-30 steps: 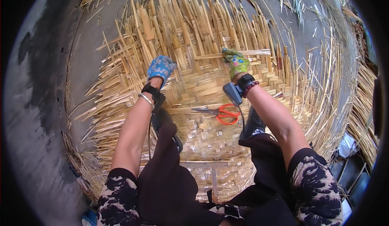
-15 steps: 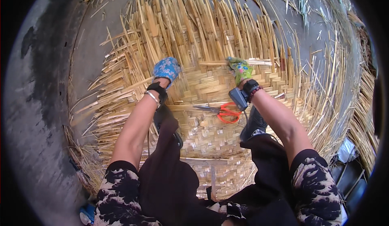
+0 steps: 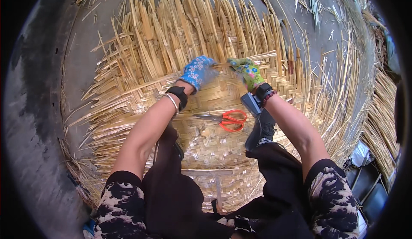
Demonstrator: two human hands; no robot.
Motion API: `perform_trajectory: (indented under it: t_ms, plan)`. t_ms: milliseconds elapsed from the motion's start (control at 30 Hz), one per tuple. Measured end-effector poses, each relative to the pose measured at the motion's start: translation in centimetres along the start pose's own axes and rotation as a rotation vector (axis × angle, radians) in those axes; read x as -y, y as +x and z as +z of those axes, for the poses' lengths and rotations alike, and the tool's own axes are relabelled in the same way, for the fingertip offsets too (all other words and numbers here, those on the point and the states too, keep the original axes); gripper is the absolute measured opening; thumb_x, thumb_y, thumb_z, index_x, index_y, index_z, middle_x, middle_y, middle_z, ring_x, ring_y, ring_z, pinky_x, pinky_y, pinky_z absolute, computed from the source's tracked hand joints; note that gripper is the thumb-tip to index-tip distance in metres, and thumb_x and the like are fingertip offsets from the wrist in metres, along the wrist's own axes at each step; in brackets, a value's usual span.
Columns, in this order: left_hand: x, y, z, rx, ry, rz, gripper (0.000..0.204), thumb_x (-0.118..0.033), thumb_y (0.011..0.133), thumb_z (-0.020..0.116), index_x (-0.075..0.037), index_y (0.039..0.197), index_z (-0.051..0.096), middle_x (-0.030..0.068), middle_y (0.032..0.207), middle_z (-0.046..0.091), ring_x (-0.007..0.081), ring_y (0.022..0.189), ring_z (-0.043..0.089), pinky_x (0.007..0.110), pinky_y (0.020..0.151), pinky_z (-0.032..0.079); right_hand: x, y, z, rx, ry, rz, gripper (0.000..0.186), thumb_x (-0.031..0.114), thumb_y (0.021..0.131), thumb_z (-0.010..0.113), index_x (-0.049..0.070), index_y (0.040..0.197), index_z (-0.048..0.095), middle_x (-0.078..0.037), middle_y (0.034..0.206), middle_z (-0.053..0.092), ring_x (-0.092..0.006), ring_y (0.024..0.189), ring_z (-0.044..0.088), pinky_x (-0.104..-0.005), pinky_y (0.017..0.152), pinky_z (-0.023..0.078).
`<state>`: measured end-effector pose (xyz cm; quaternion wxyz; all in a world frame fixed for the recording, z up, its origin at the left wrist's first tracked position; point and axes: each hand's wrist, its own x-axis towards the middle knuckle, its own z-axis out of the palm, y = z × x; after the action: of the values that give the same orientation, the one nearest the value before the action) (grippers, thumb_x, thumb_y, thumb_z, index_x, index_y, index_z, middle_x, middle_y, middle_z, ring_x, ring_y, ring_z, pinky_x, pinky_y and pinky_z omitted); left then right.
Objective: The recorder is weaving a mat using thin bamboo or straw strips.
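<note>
My left hand (image 3: 198, 72), in a blue flowered glove, is closed at the left end of a flat reed strip (image 3: 222, 65). My right hand (image 3: 248, 73), gloved in green with flowers, pinches the same strip a short way to the right; pale strip ends (image 3: 264, 56) stick out beyond it. Both hands are just above the woven reed mat (image 3: 219, 142), where the close weave meets long loose reeds (image 3: 189, 29). Motion smears the left fingers a little. Orange-handled scissors (image 3: 231, 120) lie on the mat below the hands, blades pointing left.
My shoes (image 3: 264, 127) rest on the mat either side of the scissors. Loose reed ends fan out at the left, far and right edges. Reed bundles (image 3: 380, 119) lie at the far right. Scraps litter the grey floor (image 3: 319, 37) at the upper right.
My left hand has moved right, close to my right hand, and now grips the strip. The whole view has shifted slightly, so the scissors and mat appear further left.
</note>
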<state>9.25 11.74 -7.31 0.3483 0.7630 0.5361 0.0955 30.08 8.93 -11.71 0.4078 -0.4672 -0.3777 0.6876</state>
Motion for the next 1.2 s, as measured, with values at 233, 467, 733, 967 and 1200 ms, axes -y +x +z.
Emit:
perform_trajectory:
  t_ms: [233,467,733,967,1200]
  plan:
    - [0.1,-1.3,0.5,-0.231,-0.123,-0.079,0.018,-0.02,0.075,0.057,-0.002,0.072,0.06,0.0163,0.068,0.059,0.0325,0.064,0.058,0.037,0.057,0.046,3.6,2.1,1.6,0.11,-0.045,0.165,0.021,0.002,0.079,0.054,0.003,0.1,0.058,-0.01,0.104,0.059,-0.0167,0.098,0.054,-0.0282,0.082,0.045]
    - [0.6,-1.2,1.0,-0.316,-0.273,-0.342,0.021,-0.021,0.077,0.058,-0.001,0.069,0.058,0.0126,0.057,0.057,0.0232,0.052,0.056,0.031,0.05,0.042,3.5,4.1,6.1,0.011,-0.338,0.038,0.038,-0.003,0.077,0.047,0.001,0.115,0.051,-0.008,0.104,0.059,-0.0115,0.092,0.054,-0.0227,0.078,0.043]
    - [1.1,-1.4,1.0,-0.285,-0.485,-0.412,0.017,-0.016,0.077,0.06,0.0,0.07,0.057,0.0066,0.055,0.055,0.012,0.052,0.053,0.027,0.048,0.042,4.3,8.1,6.3,-0.045,-1.12,0.178,0.026,0.019,0.06,0.07,0.002,0.076,0.06,-0.018,0.074,0.059,-0.0296,0.068,0.059,-0.0368,0.06,0.045]
    - [0.6,-1.4,0.5,-0.235,-0.496,-0.478,0.019,-0.021,0.076,0.056,-0.002,0.077,0.057,0.0171,0.066,0.058,0.0313,0.063,0.057,0.038,0.057,0.044,0.0,7.9,5.2,-0.131,-0.911,0.077,0.021,0.026,0.065,0.061,0.008,0.077,0.063,-0.013,0.075,0.061,-0.0315,0.07,0.058,-0.0361,0.064,0.046]
    - [1.1,-1.5,1.5,-0.227,-0.27,-0.167,0.027,-0.011,0.075,0.054,-0.005,0.101,0.058,0.0168,0.093,0.059,0.0319,0.09,0.056,0.036,0.079,0.045,1.5,5.5,2.9,0.261,0.198,0.391,0.039,0.029,0.088,0.037,0.007,0.119,0.048,-0.017,0.112,0.051,-0.0222,0.089,0.056,-0.0308,0.077,0.046]
